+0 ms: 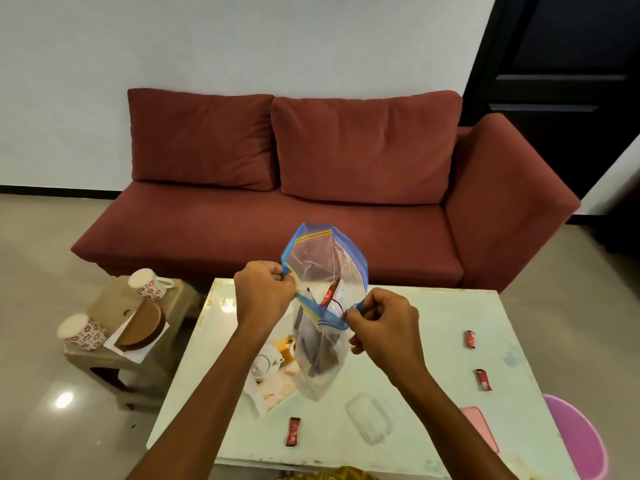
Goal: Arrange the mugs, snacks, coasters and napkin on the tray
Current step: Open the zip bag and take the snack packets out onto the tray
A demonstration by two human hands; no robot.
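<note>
1. Above the pale table, a clear zip bag with a blue top band hangs between both hands; red snack packets show inside, their print too small to read.
2. The left hand pinches one side of the bag's mouth, the right hand the other, both closed on the rim, which gapes open.
3. Three red snack sachets lie loose on the table, well apart.
4. On a low side stool to the left stand two floral mugs, brown coasters on a white napkin, and the tray.
5. A red sofa stands behind, against a white wall.
</note>
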